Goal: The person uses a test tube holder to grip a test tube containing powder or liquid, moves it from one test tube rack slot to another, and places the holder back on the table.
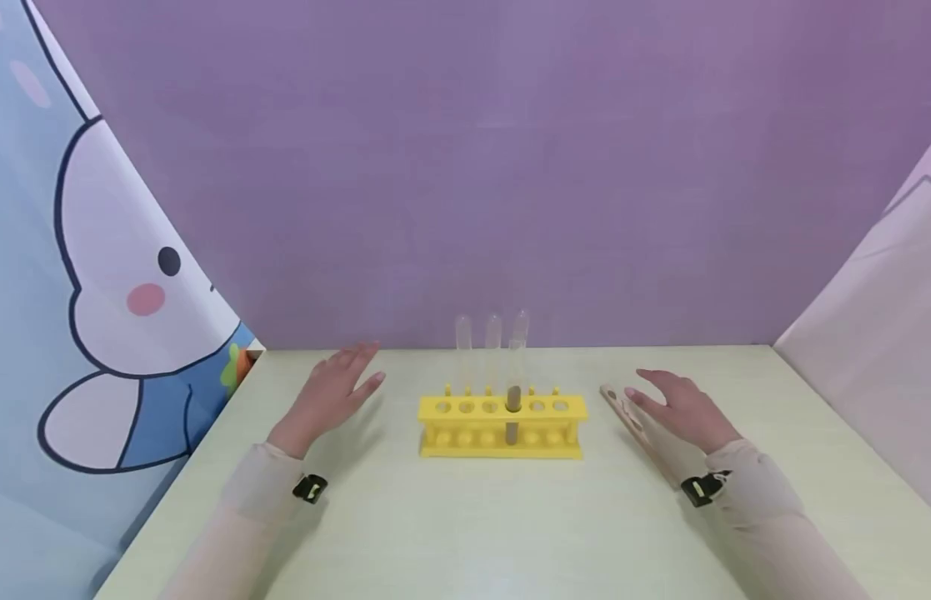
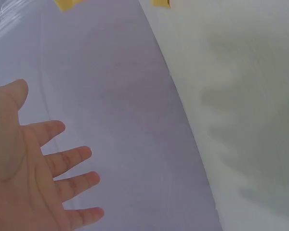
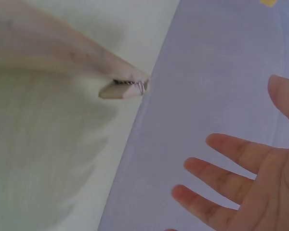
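Observation:
A yellow test tube rack [image 1: 503, 452] stands on the table between my hands. Three clear test tubes [image 1: 463, 333] rise upside down along its back. One more tube seems to stand in a hole right of the middle, with grey-brown material [image 1: 513, 398] in its lower part. My left hand [image 1: 326, 396] is held over the table left of the rack, its fingers spread and holding nothing in the left wrist view. To the right, a wooden test tube clamp [image 1: 647, 446] with a metal spring [image 3: 141, 87] lies beside my right hand [image 1: 683, 408], whose fingers are extended and touch nothing.
The pale table [image 1: 503, 533] ends at a purple backdrop [image 1: 503, 183]. A cartoon-printed cloth [image 1: 105, 250] hangs along the left side, and a pale cloth [image 1: 878, 333] along the right. Each wrist wears a dark strap [image 1: 310, 488].

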Tool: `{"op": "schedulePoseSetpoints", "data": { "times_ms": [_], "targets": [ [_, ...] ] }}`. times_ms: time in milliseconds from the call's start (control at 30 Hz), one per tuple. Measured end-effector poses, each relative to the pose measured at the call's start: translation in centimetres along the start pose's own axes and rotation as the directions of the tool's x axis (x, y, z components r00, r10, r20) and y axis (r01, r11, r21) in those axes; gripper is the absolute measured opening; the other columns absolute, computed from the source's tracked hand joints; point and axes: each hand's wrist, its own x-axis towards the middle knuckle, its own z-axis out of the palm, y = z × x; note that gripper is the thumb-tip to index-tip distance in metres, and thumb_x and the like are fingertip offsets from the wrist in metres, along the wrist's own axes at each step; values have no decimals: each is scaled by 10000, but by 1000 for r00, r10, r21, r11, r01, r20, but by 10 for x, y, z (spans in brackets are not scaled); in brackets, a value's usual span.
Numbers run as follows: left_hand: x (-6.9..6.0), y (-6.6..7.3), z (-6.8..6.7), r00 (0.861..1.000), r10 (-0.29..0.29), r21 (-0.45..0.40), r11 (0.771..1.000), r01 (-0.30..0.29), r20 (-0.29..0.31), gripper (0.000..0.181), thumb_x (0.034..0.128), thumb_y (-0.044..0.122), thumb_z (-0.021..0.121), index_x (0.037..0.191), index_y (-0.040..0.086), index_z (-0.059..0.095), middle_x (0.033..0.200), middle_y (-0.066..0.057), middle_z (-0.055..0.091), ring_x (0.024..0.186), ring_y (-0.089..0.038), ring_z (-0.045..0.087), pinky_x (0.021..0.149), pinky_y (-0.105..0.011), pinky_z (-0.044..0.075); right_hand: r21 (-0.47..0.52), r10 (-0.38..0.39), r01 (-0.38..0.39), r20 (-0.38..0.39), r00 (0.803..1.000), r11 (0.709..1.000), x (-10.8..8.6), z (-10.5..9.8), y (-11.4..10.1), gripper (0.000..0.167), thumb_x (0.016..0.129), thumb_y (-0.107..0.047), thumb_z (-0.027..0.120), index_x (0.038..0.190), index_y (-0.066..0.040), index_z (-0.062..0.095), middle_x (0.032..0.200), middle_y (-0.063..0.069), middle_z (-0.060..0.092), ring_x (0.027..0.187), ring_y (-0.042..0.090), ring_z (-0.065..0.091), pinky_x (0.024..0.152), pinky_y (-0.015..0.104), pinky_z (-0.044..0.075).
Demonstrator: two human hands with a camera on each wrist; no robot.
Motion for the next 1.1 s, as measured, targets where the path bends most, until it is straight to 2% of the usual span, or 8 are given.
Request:
{"op": "schedulePoseSetpoints", "data": {
  "times_ms": [133, 300, 433, 533, 667, 767, 933, 1100],
  "targets": [
    [1, 9, 1, 1000, 30, -40, 999, -30, 2, 591, 1002, 430, 399, 1481, 100, 297, 1458, -174, 385, 1320, -390, 362, 1042, -596, 287, -13, 13, -13, 34, 999, 1000, 1, 1, -4, 662, 962, -458, 485, 1353, 73, 429, 1343, 305, 454, 1215, 493, 421, 972, 617, 348],
    [1, 21, -2, 999, 37, -104, 994, -33, 39, 600, 1001, 447, 388, 1492, 120, 276, 1481, -148, 360, 1327, -380, 358, 1049, -574, 301, 3, 37, -38, 85, 996, 999, 3, 3, -5, 663, 942, -436, 533, 1339, 86, 432, 1256, 328, 512, 1107, 469, 524, 895, 583, 428],
    [1, 29, -3, 997, 58, -153, 987, -49, 55, 603, 1000, 450, 390, 1489, 115, 281, 1478, -146, 363, 1327, -378, 358, 1055, -561, 302, -9, 60, -59, 122, 991, 998, 5, 9, -2, 616, 928, -398, 563, 1288, 92, 468, 1117, 299, 583, 980, 403, 588, 817, 529, 475],
    [1, 34, -1, 995, 71, -182, 982, -57, 69, 603, 998, 457, 391, 1488, 121, 287, 1475, -141, 370, 1328, -369, 361, 1061, -549, 301, -28, 61, -58, 134, 989, 998, 6, 11, -2, 521, 908, -348, 598, 1167, 97, 524, 959, 215, 617, 840, 312, 597, 724, 460, 494],
    [2, 40, 5, 992, 85, -208, 976, -63, 97, 586, 1002, 455, 381, 1485, 133, 299, 1468, -129, 384, 1327, -354, 369, 1065, -534, 305, -31, 64, -60, 157, 985, 998, 5, 10, -5, 414, 891, -314, 624, 1010, 72, 535, 778, 96, 585, 696, 213, 532, 615, 362, 460],
    [3, 45, 8, 989, 100, -229, 971, -73, 109, 582, 1001, 457, 379, 1474, 123, 323, 1456, -125, 402, 1325, -346, 374, 1065, -531, 308, -20, 94, -92, 184, 978, 996, 5, 9, -7, 393, 895, -318, 614, 976, 53, 513, 695, 49, 523, 650, 184, 479, 579, 316, 416],
    [2, 53, 12, 982, 126, -281, 956, -82, 140, 600, 991, 483, 386, 1462, 113, 347, 1457, -100, 407, 1340, -330, 357, 1077, -521, 294, -14, 146, -147, 233, 961, 989, 3, 12, -6, 409, 900, -358, 601, 973, 28, 488, 655, 28, 448, 612, 170, 430, 547, 290, 362],
    [-1, 57, 16, 974, 157, -328, 940, -97, 163, 599, 983, 476, 418, 1454, 111, 357, 1455, -89, 407, 1338, -317, 362, 1070, -516, 308, -17, 168, -169, 244, 955, 985, 0, 21, -3, 388, 897, -363, 607, 949, 3, 492, 659, 26, 444, 596, 163, 412, 534, 279, 342]
  ]
}}
